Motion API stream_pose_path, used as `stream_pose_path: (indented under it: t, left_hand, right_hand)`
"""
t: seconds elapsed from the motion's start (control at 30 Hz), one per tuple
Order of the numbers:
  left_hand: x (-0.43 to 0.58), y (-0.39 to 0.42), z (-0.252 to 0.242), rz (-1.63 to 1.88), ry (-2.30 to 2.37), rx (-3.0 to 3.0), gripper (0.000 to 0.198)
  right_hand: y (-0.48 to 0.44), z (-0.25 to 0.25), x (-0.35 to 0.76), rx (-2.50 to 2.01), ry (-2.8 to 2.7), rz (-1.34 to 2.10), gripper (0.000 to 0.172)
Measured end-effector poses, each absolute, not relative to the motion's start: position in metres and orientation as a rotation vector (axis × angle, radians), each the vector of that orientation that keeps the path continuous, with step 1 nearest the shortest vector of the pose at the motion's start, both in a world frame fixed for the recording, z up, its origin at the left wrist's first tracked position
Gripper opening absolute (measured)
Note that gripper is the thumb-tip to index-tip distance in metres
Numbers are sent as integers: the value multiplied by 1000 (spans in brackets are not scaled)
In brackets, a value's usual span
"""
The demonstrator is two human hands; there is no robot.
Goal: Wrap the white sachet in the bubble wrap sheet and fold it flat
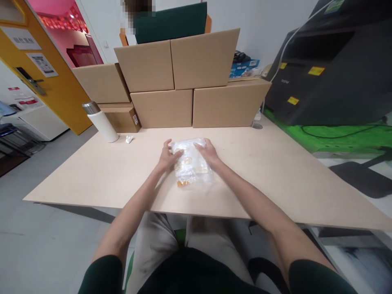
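A clear plastic package (pixel 191 163), shiny with glare, is at the middle of the wooden table. Small orange patches show at its lower left edge, but what lies inside is blurred. My left hand (pixel 169 157) is closed on the package's left side, with the thumb on its upper face. On the opposite side my right hand (pixel 210 153) grips the upper right edge, its thumb also on top and its other fingers partly hidden. Whether the package is fully resting on the tabletop or slightly raised, I cannot tell.
Cardboard boxes (pixel 162 109) stacked two high line the table's (pixel 260 175) back edge. A white bottle (pixel 103 125) with a metal cap and a crumpled white scrap (pixel 129 139) stand at back left. A person in dark green (pixel 171 22) is behind the boxes. A large black machine (pixel 330 69) stands right.
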State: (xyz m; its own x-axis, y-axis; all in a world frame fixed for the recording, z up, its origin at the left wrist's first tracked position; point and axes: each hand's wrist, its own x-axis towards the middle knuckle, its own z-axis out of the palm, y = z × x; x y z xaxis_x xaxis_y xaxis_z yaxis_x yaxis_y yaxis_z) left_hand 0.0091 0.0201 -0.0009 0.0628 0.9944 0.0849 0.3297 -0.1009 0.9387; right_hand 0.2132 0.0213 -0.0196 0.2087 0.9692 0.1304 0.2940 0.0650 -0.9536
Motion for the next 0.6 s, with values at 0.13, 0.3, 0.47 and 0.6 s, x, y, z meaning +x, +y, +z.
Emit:
stream_pose_path:
  t: [0.13, 0.3, 0.47, 0.6]
  left_hand:
    - [17, 12, -16, 829, 1536, 2008, 76]
    - [13, 11, -22, 704, 1587, 2373, 71]
    - [0, 17, -22, 450, 1337, 2549, 83]
    - [-9, 21, -13, 209, 1181, 2546, 116]
  right_hand:
    - [29, -34, 218, -1690, -1560, 289, 71]
    - [23, -39, 226, -1467, -1942, 188, 81]
    - [13, -25, 241, -1548, -2174, 458, 107]
    - [12, -11, 255, -1509, -2367, 668, 126]
